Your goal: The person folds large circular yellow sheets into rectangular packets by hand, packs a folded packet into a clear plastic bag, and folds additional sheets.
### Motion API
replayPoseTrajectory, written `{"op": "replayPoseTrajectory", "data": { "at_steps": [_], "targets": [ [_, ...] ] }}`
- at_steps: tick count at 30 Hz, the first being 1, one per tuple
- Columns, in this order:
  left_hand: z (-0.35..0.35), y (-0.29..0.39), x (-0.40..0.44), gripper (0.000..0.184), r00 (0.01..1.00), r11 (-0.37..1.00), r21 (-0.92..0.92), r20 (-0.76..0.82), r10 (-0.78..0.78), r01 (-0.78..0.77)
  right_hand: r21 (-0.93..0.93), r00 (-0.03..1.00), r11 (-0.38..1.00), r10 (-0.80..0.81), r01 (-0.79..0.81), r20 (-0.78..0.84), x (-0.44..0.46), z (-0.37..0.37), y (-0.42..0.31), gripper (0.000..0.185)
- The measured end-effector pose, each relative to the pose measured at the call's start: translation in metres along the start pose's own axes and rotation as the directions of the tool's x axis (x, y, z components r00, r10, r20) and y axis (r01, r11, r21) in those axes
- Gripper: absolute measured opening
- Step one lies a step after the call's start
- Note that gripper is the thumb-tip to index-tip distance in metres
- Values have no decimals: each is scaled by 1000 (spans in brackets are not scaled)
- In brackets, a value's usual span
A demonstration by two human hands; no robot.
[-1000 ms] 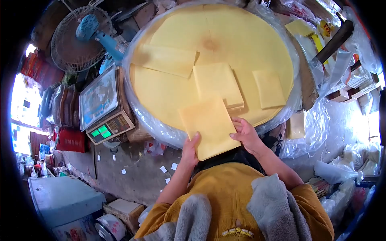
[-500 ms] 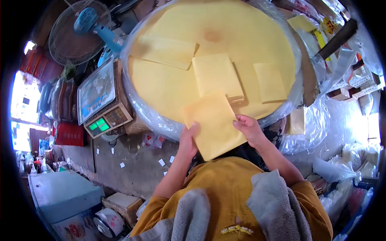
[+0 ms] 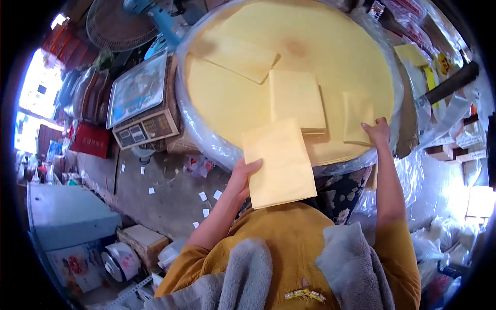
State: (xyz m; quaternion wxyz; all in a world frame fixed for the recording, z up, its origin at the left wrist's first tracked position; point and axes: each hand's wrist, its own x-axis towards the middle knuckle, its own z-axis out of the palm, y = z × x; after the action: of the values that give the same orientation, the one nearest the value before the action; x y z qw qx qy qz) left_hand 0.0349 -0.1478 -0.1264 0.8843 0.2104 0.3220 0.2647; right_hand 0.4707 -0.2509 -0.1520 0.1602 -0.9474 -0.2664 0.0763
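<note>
Left hand (image 3: 242, 177): is gripping the yellow sheets (image 3: 281, 168) by their left edge.
Middle stack (image 3: 296, 98): is lying beyond them on the round pile (image 3: 227, 116).
Small packet (image 3: 356, 116): is lying rightward, its long axis pointing away from the body.
Right hand (image 3: 378, 134): is resting at its right edge, clearly nearer; whether it is grasping, cannot tell.

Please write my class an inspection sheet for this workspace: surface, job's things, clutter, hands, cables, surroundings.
Surface: large round yellow top, clear plastic film around its rim.
Job's things: held yellow paper-like rectangular packet; thicker yellow rectangular stack on the top; narrow yellow rectangular packet right of it.
Clutter: small white paper scraps on the grey floor.
Hands: left hand grips the held packet; right hand at the narrow packet, grip unclear.
Cables: nothing seen.
Surroundings: blue wire-caged fan and flat-topped scale, left.
</note>
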Motion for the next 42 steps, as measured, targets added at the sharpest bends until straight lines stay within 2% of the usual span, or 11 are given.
{"op": "replayPoseTrajectory", "data": {
  "at_steps": [5,8,11,14,23,29,32,34,37,40,42],
  "targets": [
    [-8,0,1,47,1000,1000,-1,-7,15,-15,324,995,946,-13,-21,104,35,31,45,31],
    [-18,4,-5,49,999,999,-9,22,41,-41,393,998,919,-5,-23,70,15,5,18,36],
    [-24,13,-9,49,997,997,8,30,76,-77,828,983,556,-100,-71,152,7,-13,-2,35],
    [-34,21,-15,48,990,990,28,22,139,-140,952,946,286,-262,-111,189,-13,-36,-56,41],
    [-47,29,-18,45,975,977,54,-73,209,-206,910,830,298,-396,-287,392,-47,55,-162,38],
    [-37,40,-9,46,965,966,102,-81,248,-239,891,709,137,-558,-433,431,-117,-21,-211,36],
    [-30,39,-1,45,959,961,49,-61,276,-274,902,659,365,-623,-232,421,-155,15,-204,37],
    [-32,36,3,44,958,959,-47,-71,277,-280,905,652,330,-628,-270,424,-184,31,-207,39],
    [-21,40,-5,45,988,923,-357,-103,112,-142,877,671,473,-624,-85,402,-198,42,-206,40],
    [-23,27,-4,47,937,938,141,-110,331,-315,823,688,562,-630,85,360,-202,52,-196,40],
    [-26,27,-5,48,932,934,154,-121,342,-323,722,786,663,-547,198,287,-193,43,-194,42]
  ]
}}
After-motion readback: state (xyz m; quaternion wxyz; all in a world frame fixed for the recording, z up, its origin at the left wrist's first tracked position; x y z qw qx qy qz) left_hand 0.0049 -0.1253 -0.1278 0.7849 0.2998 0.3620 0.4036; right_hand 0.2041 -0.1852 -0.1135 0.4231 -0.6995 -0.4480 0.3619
